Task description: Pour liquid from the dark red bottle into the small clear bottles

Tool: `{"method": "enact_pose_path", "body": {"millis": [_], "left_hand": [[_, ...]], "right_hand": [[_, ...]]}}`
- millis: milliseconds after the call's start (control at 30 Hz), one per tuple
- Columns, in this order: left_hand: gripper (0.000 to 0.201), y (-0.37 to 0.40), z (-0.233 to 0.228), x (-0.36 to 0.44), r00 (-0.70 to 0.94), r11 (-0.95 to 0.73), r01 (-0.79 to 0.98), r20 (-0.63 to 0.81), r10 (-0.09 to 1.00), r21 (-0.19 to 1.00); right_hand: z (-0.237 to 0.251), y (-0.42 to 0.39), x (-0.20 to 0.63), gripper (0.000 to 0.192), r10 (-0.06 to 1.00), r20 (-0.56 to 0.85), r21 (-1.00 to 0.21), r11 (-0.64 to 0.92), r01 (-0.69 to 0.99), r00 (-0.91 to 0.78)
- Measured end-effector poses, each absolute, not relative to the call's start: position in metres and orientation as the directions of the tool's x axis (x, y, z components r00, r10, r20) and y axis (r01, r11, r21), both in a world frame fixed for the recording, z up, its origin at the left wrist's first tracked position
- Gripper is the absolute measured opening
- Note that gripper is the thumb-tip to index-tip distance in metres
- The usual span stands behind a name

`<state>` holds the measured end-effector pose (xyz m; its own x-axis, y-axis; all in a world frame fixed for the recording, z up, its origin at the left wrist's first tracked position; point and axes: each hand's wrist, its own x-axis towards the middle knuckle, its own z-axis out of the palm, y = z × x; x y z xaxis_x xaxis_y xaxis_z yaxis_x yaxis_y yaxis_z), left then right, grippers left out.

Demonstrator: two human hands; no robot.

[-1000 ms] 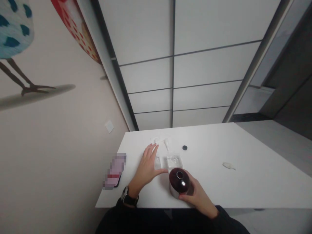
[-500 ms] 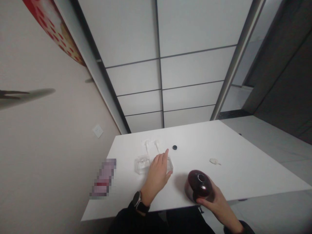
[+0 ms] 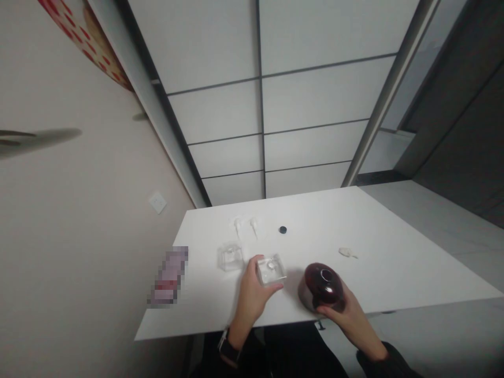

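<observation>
White table [image 3: 394, 262] against a panelled wall: the left hand [image 3: 252, 294] has its grip closed on a clear square bottle [image 3: 271, 269]; the right hand [image 3: 346, 315] is clamped on a dark red bottle [image 3: 321, 286] just beside it. The step in hand appears to be bringing the two together, which calls for lining up their openings.

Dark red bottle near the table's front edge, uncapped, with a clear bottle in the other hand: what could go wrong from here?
1. The dark red bottle stands open-mouthed close to the table edge, held only from behind by the right hand; a nudge could tip or spill it.
2. The left hand pinches the small clear bottle by its sides; smooth walls may slip.
3. The small black cap lies loose and far from both hands.
</observation>
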<state>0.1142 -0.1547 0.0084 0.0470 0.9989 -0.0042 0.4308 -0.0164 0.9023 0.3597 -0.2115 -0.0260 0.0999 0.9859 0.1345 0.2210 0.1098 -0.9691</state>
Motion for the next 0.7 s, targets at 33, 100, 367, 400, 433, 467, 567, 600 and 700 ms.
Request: {"method": "enact_pose_path", "body": {"millis": [33,100,367,400,433,467,567,600,700], "left_hand": [[0.078,-0.158,0.010,0.113,0.049,-0.012,0.406,-0.008,0.999,0.914],[0.079,-0.168,0.016,0.107,0.046,0.007,0.343,-0.024,0.999,0.939],[0.093,-0.207,0.062,0.059,0.072,-0.048,0.365,0.023,0.997,0.930],[0.096,-0.208,0.067,0.053,0.074,-0.060,0.395,0.034,0.997,0.917],[0.097,-0.208,0.070,0.048,0.071,-0.071,0.424,0.045,0.996,0.903],[0.097,-0.207,0.073,0.044,0.066,-0.081,0.448,0.057,0.996,0.891],[0.095,-0.203,0.077,0.032,0.032,-0.107,0.513,0.106,0.994,0.852],[0.093,-0.202,0.079,0.028,0.023,-0.113,0.534,0.119,0.993,0.838],[0.085,-0.197,0.088,0.020,0.027,-0.120,0.571,0.128,0.991,0.812]], "right_hand": [[-0.026,-0.211,0.358,0.083,0.985,0.148,-0.969,0.126,0.211,0.090],[-0.026,-0.211,0.355,0.085,0.984,0.162,-0.969,0.144,0.199,0.077],[-0.017,-0.200,0.325,0.075,0.989,0.132,-0.977,0.142,0.159,-0.072],[-0.015,-0.197,0.320,0.075,0.987,0.128,-0.980,0.142,0.143,-0.099],[-0.013,-0.194,0.315,0.075,0.984,0.128,-0.981,0.144,0.130,-0.128],[-0.011,-0.192,0.310,0.075,0.979,0.131,-0.981,0.151,0.121,-0.158],[-0.011,-0.184,0.295,0.073,0.956,0.153,-0.976,0.186,0.115,-0.249],[-0.013,-0.182,0.291,0.073,0.949,0.165,-0.972,0.202,0.119,-0.269],[-0.020,-0.178,0.281,0.078,0.936,0.216,-0.954,0.263,0.142,-0.278]]}}
